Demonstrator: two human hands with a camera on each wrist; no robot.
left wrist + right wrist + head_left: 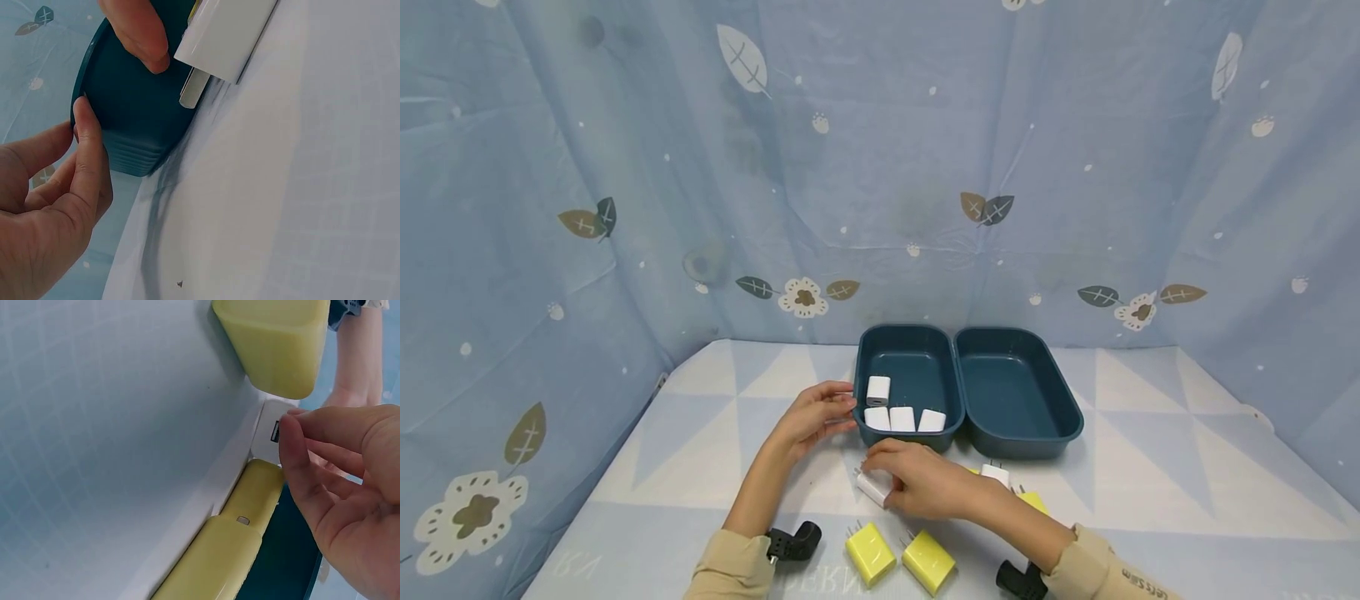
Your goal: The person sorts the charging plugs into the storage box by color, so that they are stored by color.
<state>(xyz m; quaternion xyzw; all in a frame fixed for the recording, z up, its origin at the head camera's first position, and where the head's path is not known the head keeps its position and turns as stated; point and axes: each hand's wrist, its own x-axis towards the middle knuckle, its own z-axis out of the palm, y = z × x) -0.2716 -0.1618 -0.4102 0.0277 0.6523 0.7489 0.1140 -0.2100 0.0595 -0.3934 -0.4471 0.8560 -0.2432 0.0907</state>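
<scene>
My left hand (817, 417) pinches the rim of the left dark teal bin (907, 365) at its near left side; the left wrist view shows thumb and fingers on either side of the wall. Inside that bin several white charger plugs (878, 390) lie in its near left part. In front of the bin my right hand (921, 479) pinches another white charger plug (872, 489) lying at the table surface. Its metal prongs point toward the bin, and a USB port shows on its end in the right wrist view. The fingers partly cover this plug (267, 428).
A second teal bin (1017, 375) adjoins the first on the right. Two yellow charger plugs (870, 553) lie near the front, between the forearms. Beyond the right forearm are a white plug (996, 474) and a yellow plug (1033, 501). A patterned curtain (880, 167) hangs behind.
</scene>
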